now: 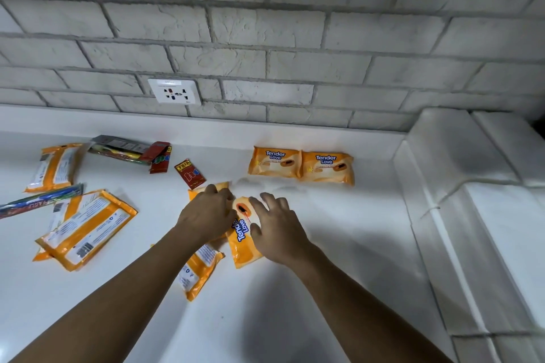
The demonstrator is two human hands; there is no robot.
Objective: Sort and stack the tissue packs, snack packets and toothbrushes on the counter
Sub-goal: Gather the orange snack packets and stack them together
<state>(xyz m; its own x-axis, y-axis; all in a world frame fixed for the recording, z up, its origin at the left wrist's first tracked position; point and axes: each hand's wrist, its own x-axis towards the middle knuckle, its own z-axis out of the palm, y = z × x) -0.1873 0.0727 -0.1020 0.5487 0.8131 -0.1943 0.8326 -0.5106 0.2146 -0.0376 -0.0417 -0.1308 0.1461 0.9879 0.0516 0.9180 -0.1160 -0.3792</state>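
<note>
Left hand [206, 212] grips, right hand [277, 230] touches the tissue pack [243, 234] between them.

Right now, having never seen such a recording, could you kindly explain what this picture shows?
There is no machine here: a person wears a camera on the head, so the one picture looks down over both bare arms at a white counter. The right hand rests with spread fingers on a face-up orange tissue pack; the left hand covers a neighbouring pack, and I cannot tell whether it grips it. Two tissue packs lie side by side near the wall. To the left lie more orange packs, red snack packets and packaged toothbrushes.
</note>
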